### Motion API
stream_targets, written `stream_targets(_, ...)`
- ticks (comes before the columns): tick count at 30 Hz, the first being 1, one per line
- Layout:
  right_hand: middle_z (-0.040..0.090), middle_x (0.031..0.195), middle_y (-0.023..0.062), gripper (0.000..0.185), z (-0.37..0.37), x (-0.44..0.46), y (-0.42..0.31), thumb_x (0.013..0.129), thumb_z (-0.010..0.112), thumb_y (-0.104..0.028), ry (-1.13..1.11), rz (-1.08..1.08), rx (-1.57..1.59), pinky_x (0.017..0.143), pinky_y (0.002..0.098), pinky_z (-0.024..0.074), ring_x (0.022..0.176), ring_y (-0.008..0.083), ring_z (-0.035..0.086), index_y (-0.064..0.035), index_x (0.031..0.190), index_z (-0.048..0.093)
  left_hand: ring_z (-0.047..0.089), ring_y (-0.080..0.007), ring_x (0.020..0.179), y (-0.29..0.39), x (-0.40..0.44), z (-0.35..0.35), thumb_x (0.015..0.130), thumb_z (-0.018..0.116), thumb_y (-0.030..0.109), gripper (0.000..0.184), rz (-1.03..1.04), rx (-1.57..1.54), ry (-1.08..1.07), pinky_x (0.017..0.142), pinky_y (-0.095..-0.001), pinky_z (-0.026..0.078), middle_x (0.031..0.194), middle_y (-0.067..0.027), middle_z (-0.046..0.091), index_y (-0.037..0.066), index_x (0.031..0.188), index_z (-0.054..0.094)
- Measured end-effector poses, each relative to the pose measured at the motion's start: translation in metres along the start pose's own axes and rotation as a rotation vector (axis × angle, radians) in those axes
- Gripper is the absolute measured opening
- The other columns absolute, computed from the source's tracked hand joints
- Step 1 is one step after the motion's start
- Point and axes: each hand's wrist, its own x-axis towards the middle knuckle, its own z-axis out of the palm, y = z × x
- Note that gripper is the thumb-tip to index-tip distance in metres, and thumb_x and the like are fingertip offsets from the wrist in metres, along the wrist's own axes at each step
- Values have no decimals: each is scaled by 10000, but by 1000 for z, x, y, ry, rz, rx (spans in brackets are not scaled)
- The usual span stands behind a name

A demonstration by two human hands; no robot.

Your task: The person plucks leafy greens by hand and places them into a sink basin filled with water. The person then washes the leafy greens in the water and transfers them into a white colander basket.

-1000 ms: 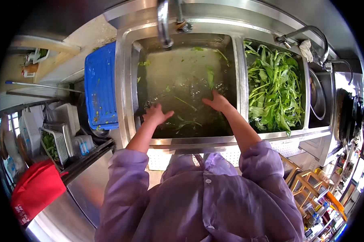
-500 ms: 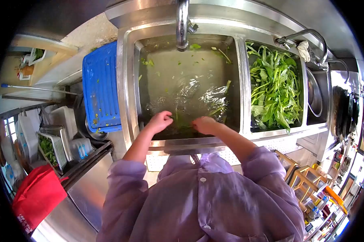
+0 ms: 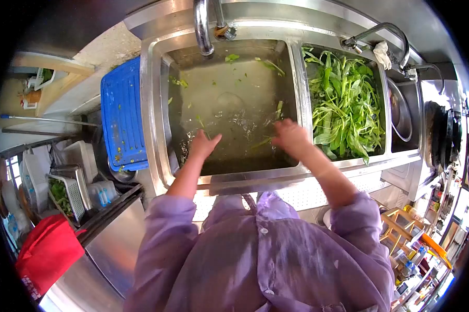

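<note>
My left hand [image 3: 205,144] is over the left part of a water-filled steel sink [image 3: 154,104], thumb and fingers apart, holding nothing. On the right side of the same sink my right hand [image 3: 291,138] is spread and empty, slightly blurred, close to a short green stem [image 3: 279,108]. Loose leaf pieces float in the cloudy water [image 3: 224,93], among them a leaf [image 3: 232,57] at the back. Leafy greens [image 3: 346,104] fill the neighbouring basin to the right.
A curved faucet [image 3: 203,31] reaches over the sink's back edge. Another faucet [image 3: 395,31] stands behind the greens. Left of the sink is a blue ridged lid [image 3: 122,114]. A metal bowl [image 3: 399,112] sits at the right, and a red bag [image 3: 50,255] lies lower left.
Both hands have moved apart from near the sink's front middle, and their fingers have opened. The faucet over the sink has shifted left in view.
</note>
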Motion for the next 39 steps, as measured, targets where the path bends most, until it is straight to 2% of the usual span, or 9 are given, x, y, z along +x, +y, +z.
stream_targets(6,502,1109,221,570,97,56,-40,764,545,-407,-153,27,739,778,388,447,959,338,533,-40,1185,434,567,-169,555,34,21,29,832,504,267,230,-326,-937,-341,451,-313,455,633,-60,547,67,947,508)
stream_targets(11,600,862,167,321,107,59,-60,708,579,-256,-67,-47,530,698,396,457,801,313,577,-37,942,565,507,-132,502,38,10,50,848,482,257,235,176,-413,-144,481,-260,408,595,-24,539,56,872,603)
stream_targets(12,604,857,153,295,93,52,-61,698,577,-222,58,-22,556,696,403,455,798,316,573,-36,928,570,577,-273,671,48,2,41,820,499,338,335,68,-630,-227,590,-386,424,739,-131,602,14,849,581)
stream_targets(18,608,754,143,224,5,7,-24,759,574,-198,267,-104,1187,639,344,458,707,239,602,-35,912,575,466,-140,959,127,-40,-45,853,394,494,498,14,-1475,-893,809,-280,373,1097,-50,496,131,1186,467)
stream_targets(22,606,780,109,217,-48,-38,62,799,557,-218,464,316,1003,594,306,476,675,188,595,-47,933,559,456,-211,1050,123,-26,-54,850,439,437,462,233,-1166,-572,893,-306,350,1195,-66,464,118,1185,464)
stream_targets(24,607,830,111,334,-19,-39,115,781,575,-323,696,509,160,587,329,492,681,224,611,-64,989,534,488,-268,1021,108,-1,-17,805,540,325,368,428,-655,-181,861,-337,387,1087,-125,518,61,1062,529)
stream_targets(29,602,860,93,298,-40,-23,71,800,545,-269,478,350,363,591,344,497,649,244,601,-116,1055,517,477,-318,1016,126,-6,42,654,641,233,491,530,-92,-284,877,-387,397,1123,-143,478,126,1112,500)
stream_targets(35,428,1135,110,458,37,69,-7,709,573,-145,-52,-15,-30,756,394,455,1024,326,470,-126,1147,440,561,-280,904,126,-25,98,731,487,112,355,555,192,-704,812,-362,447,1044,-175,553,122,1083,530)
stream_targets(39,584,994,169,154,85,84,4,721,538,-104,-347,26,156,741,367,478,925,287,576,-47,826,634,582,-310,825,90,-15,84,745,497,152,233,598,184,-743,724,-382,464,891,-176,600,90,946,599)
